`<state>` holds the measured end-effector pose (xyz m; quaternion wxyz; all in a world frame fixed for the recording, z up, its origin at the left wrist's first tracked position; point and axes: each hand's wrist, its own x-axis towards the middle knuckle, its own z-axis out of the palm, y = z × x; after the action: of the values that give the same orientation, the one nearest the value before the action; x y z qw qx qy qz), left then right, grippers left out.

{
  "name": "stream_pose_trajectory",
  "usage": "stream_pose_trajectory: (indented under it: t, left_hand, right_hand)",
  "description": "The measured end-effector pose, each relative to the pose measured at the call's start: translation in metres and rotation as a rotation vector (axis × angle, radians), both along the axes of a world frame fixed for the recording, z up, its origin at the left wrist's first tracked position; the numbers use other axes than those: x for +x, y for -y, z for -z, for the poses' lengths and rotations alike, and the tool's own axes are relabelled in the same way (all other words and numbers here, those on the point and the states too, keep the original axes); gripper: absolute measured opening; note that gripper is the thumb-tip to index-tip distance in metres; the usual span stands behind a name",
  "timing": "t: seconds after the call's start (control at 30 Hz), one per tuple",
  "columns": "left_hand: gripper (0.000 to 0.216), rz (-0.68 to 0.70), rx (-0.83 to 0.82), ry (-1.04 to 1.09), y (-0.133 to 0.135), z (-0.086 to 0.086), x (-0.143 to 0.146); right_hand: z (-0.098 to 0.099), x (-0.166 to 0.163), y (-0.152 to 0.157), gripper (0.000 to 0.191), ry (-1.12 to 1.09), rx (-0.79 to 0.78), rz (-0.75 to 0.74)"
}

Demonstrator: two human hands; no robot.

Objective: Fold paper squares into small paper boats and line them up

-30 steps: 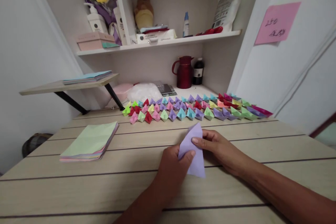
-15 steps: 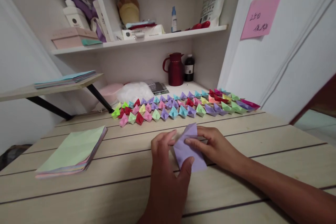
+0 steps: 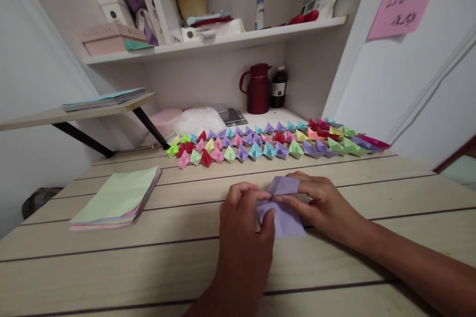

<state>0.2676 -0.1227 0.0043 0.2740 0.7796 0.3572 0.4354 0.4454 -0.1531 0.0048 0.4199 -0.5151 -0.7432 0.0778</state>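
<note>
A pale wooden desk (image 3: 111, 267) with dark seams between its planks fills the lower half of the view. Above its far end a white shelf (image 3: 312, 24) runs along the wall and carries bottles, boxes and a soft toy. Across the back of the desk lie rows of small folded paper boats (image 3: 275, 146) in pink, green, blue, red and violet, packed close together. A stack of coloured sheets (image 3: 117, 198), light green on top, lies flat at the left, well apart from the hands. A pink note (image 3: 405, 2) sticks to the wall at the right. A red jug (image 3: 258, 89) stands under the shelf, with a dark bottle (image 3: 278, 88) just beside it.

Near the middle of the desk, the left hand (image 3: 243, 228) and the right hand (image 3: 323, 205) meet over a lilac paper (image 3: 286, 220), which lies partly folded on the desk between them. The left grip is closed, thumb and forefinger pinching the paper's near edge. The right grip is closed too, its fingertips pressing on the raised upper flap.
</note>
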Motion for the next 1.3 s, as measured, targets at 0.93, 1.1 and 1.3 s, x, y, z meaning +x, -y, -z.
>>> stream_pose_trajectory:
  t: [0.93, 1.1, 1.3]
  left_hand:
    - [0.015, 0.238, -0.849, 0.38, -0.019, -0.002, 0.0]
    - [0.017, 0.29, -0.773, 0.34, -0.02, 0.007, 0.002]
    - [0.025, 0.257, -0.816, 0.431, -0.018, 0.004, 0.001]
  right_hand:
    - [0.007, 0.002, -0.005, 0.028, -0.802, -0.595, -0.124]
    - [0.005, 0.004, -0.004, 0.025, -0.683, -0.543, -0.065]
    - [0.0, 0.002, 0.001, 0.023, -0.388, -0.486, -0.057]
